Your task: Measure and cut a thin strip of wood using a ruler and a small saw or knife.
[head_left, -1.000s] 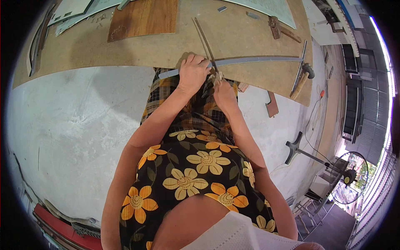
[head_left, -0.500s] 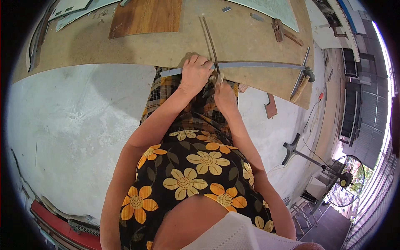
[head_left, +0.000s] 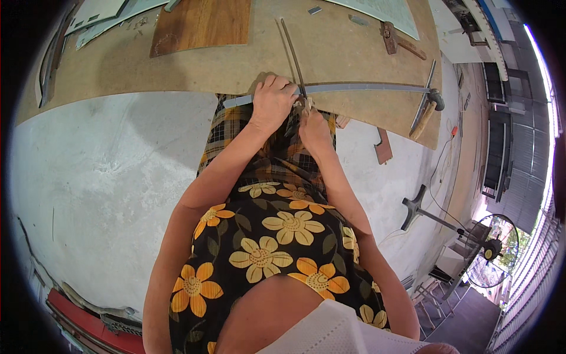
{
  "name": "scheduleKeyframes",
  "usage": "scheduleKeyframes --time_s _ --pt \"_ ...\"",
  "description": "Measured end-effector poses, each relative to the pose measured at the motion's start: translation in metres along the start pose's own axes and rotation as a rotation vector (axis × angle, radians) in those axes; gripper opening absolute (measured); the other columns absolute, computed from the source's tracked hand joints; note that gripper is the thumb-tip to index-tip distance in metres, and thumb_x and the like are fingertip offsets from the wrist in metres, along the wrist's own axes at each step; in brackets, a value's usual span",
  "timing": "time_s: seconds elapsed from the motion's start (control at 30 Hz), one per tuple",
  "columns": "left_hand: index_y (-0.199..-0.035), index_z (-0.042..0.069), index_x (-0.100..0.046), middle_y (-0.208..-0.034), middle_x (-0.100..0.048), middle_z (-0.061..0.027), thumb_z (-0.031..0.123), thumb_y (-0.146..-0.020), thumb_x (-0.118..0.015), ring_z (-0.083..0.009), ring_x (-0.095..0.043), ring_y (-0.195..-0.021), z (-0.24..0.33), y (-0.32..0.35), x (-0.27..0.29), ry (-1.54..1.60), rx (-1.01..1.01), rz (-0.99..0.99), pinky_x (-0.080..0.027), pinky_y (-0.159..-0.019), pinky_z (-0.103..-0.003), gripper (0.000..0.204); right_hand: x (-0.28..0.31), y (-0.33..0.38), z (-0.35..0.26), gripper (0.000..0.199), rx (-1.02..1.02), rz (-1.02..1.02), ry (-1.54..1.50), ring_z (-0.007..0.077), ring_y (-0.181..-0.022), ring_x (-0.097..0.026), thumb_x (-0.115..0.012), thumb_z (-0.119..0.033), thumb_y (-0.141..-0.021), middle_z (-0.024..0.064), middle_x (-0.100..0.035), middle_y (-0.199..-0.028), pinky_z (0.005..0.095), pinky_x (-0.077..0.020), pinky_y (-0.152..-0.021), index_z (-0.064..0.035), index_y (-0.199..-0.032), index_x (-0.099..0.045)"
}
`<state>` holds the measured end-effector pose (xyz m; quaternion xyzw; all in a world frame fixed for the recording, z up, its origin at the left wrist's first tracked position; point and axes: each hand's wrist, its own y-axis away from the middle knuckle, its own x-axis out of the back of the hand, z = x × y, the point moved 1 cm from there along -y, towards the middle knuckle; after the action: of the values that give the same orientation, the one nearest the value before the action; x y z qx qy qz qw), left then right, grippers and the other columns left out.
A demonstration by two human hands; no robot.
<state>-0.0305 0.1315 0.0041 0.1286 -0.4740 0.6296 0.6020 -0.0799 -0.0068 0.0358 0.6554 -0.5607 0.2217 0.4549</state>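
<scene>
My left hand (head_left: 273, 103) lies back upward over a long grey strip (head_left: 365, 88) at the front edge of the workbench (head_left: 348, 56), its fingers bent down and drawn together so that the strip is pinned under them. The strip's shorter end sticks out to the left of my knuckles, past the bench edge and above my plaid trousers (head_left: 230, 127); the longer part runs off to the right over the brown top.

My right hand (head_left: 314, 127) is just beside the left and nearer my body, closed around the near end of a slim dark rod-like tool (head_left: 295, 59). Pale wrapping (head_left: 307, 104) shows at its grip. The tool crosses over the strip just right of my left fingers and points away across the bench; I can't tell whether it is a file or a blade.

At the strip's far right end is a black-headed hammer (head_left: 435, 99) with a wooden handle, alongside a narrow metal bar (head_left: 422, 103); I can't tell whether the strip touches them. A second, rusty-headed hammer (head_left: 390, 40) lies farther back. A wood-grain panel (head_left: 200, 26) rests at the back left, well apart from my hands. On the pale floor (head_left: 106, 162), to my right, lies a reddish-brown piece (head_left: 384, 148), and a pedestal fan (head_left: 492, 249) is farther off.
</scene>
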Motion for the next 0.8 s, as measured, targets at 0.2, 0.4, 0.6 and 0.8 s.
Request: scheduleKeyframes --time_s 0.2,0.4,0.6,0.8 --pt "-0.093 0.012 -0.070 -0.092 -0.061 -0.0006 0.017 -0.071 -0.078 -0.0237 -0.058 -0.095 -0.001 0.001 -0.003 0.025 -0.002 0.021 -0.048 -0.079 -0.040 0.024 -0.001 0.038 0.016 0.032 0.117 0.088 -0.026 0.0522 -0.092 -0.062 -0.044 -0.021 -0.100 0.0361 -0.064 -0.096 0.0573 -0.0494 -0.081 0.0056 -0.114 -0.056" --pt "-0.093 0.012 -0.071 -0.093 -0.060 -0.0002 0.017 -0.071 -0.078 -0.0234 -0.057 -0.095 0.001 -0.001 0.000 0.003 -0.005 0.015 -0.048 -0.078 -0.040 0.024 0.003 0.006 0.002 0.031 -0.113 -0.046 0.003 0.0519 -0.095 -0.061 -0.045 -0.019 -0.099 0.0361 -0.064 -0.096 0.0565 -0.0495 -0.082 0.0043 -0.116 -0.055" --pt "-0.087 0.012 -0.072 -0.089 -0.061 -0.0014 0.018 -0.068 -0.078 -0.0239 -0.058 -0.094 -0.001 -0.001 0.001 0.011 -0.017 0.050 -0.047 -0.076 -0.040 0.021 0.001 0.026 0.006 0.030 -0.050 -0.004 -0.019 0.0517 -0.092 -0.062 -0.047 -0.015 -0.097 0.0360 -0.064 -0.094 0.0575 -0.0495 -0.080 0.0060 -0.117 -0.054" --pt "-0.090 0.012 -0.071 -0.091 -0.060 -0.0010 0.017 -0.069 -0.078 -0.0239 -0.057 -0.095 -0.001 -0.001 0.001 0.028 -0.019 0.030 -0.047 -0.078 -0.040 0.023 -0.004 0.024 0.013 0.031 -0.041 -0.006 -0.084 0.0521 -0.092 -0.062 -0.047 -0.012 -0.096 0.0369 -0.063 -0.093 0.0577 -0.0492 -0.080 0.0088 -0.118 -0.053"
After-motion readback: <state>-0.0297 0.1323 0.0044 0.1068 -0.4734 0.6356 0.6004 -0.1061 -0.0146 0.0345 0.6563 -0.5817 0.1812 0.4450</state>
